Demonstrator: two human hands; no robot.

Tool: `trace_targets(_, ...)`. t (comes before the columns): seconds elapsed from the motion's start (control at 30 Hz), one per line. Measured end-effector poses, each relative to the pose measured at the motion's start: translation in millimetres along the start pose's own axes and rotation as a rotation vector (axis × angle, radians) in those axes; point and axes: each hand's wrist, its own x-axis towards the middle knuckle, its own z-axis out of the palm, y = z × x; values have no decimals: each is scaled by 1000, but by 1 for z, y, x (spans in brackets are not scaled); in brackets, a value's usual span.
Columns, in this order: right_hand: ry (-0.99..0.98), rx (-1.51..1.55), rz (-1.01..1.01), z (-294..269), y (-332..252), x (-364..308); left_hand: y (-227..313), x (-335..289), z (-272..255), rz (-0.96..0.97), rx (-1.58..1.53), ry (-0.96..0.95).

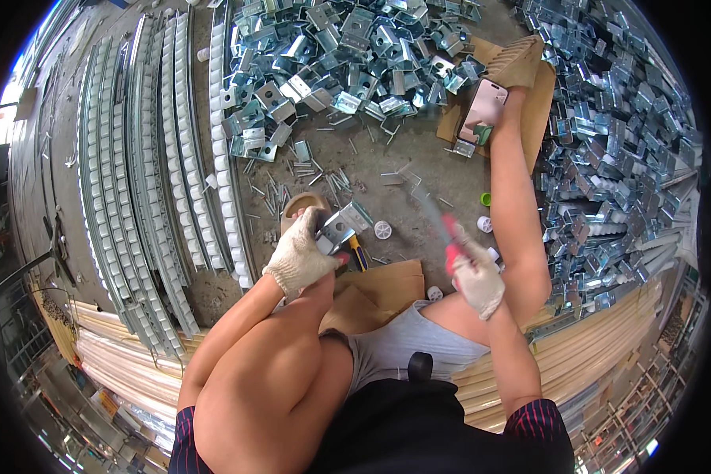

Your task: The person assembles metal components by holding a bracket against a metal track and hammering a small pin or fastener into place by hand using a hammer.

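Observation:
My left hand, in a white knit glove, is closed on a shiny bent metal bracket with a hole in it. My right hand, gloved too, grips a red-handled tool. Motion smears its grey metal shaft, so its kind is unclear; it points up and left, apart from the bracket. Just below the bracket lies a yellow-and-black handle. A small white wheel sits on the floor right of the bracket; another white wheel lies near my right leg.
A large heap of metal brackets lies ahead, another bracket heap at right. Rails of white rollers run along the left. Metal pins are scattered before me. A phone rests by my right foot, over cardboard.

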Motion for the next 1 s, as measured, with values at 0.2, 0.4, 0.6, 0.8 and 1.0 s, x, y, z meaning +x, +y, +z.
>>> trace_targets(0.2, 71, 104, -36, 15, -4, -2, 13, 3, -6, 7, 77, 70)
trace_targets(0.4, 211, 335, 271, -7, -17, 3, 10, 8, -1, 30, 14, 89)
trace_targets(0.6, 133, 221, 206, -8, -29, 7, 9, 5, -3, -4, 50, 68)
trace_targets(0.8, -22, 146, 48, 16, -23, 0, 10, 11, -10, 13, 52, -2)
trace_targets(1.0, 13, 469, 400, -6, -33, 7, 4, 16, 5, -24, 162, -55)
